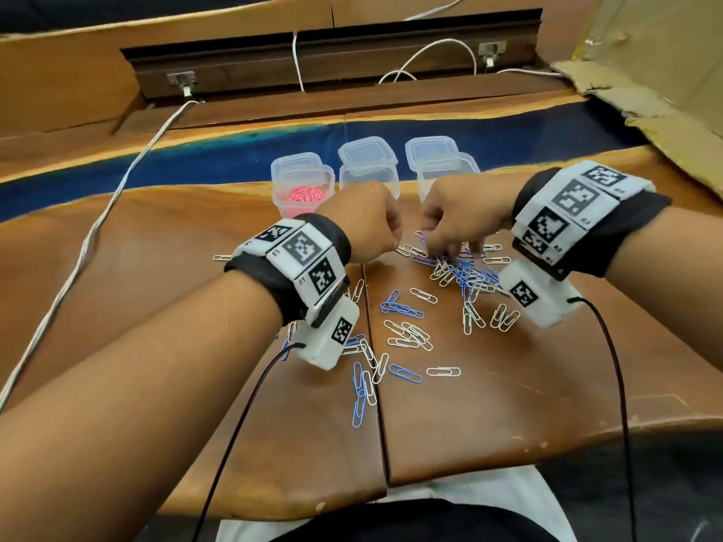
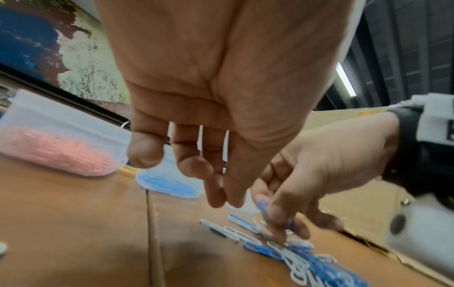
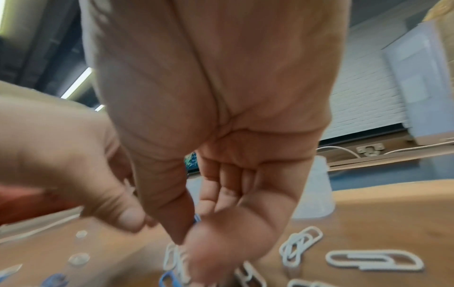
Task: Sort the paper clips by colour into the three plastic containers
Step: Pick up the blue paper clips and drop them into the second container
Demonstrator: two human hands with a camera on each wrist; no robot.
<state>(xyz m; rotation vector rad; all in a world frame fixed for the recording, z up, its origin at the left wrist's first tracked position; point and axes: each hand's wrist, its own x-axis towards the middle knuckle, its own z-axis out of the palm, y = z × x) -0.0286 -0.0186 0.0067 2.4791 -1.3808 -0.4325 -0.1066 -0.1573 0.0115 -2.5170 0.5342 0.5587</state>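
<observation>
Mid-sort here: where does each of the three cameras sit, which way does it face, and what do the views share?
Head: on the head, looking forward and down at the table, both forearms, left hand, right hand.
Left wrist: along the left palm, toward the pink-clip container.
Right wrist: along the right palm, whose fingers pinch a blue clip.
Shared: each wrist view shows the other hand; all show loose white clips.

Both hands (image 1: pixel 367 221) (image 1: pixel 455 219) close together, fingers downward.
</observation>
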